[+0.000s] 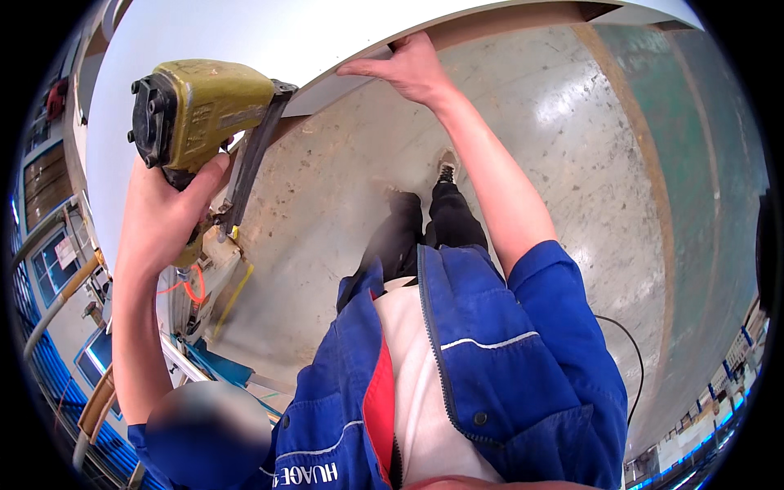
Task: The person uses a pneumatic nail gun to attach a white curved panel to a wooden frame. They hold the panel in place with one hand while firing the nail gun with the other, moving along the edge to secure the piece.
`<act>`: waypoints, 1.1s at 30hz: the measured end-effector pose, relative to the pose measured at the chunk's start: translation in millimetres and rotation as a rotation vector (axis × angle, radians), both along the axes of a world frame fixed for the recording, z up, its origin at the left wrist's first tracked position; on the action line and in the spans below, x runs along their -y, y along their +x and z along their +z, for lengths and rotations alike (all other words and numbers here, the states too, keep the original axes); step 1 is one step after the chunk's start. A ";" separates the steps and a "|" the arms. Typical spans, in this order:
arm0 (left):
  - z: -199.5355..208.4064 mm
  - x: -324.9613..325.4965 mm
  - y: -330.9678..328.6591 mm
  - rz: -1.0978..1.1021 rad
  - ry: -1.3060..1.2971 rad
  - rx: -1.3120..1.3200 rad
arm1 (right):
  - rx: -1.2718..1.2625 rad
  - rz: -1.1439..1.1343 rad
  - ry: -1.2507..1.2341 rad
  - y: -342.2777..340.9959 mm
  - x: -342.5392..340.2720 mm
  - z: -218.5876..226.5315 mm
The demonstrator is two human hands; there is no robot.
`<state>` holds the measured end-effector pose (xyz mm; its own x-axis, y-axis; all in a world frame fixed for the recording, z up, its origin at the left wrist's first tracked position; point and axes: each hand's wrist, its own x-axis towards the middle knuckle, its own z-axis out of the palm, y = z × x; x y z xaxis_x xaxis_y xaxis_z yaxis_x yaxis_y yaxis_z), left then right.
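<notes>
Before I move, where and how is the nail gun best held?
Probably by the handle of the nail gun, coming from the person's left: the long dark bar flanks its right. The left hand grips there, below the bulky yellow body.

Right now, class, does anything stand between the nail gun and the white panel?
Nothing visible does. The left hand grips the nail gun, whose nose appears close to the white panel; contact can't be told.
</notes>
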<state>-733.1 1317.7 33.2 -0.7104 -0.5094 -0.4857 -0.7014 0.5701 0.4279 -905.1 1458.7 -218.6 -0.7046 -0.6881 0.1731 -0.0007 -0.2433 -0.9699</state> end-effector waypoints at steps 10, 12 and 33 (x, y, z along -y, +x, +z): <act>-2.4 0.3 0.1 -0.101 -0.043 -0.056 | 0.057 -0.015 -0.042 8.9 3.4 -7.5; -4.0 2.1 -1.1 -0.115 -0.071 -0.035 | 0.069 -0.009 -0.041 10.8 3.8 -4.7; -4.6 -1.0 12.2 -0.119 -0.147 -0.033 | 0.090 0.010 0.001 6.7 -0.6 -6.5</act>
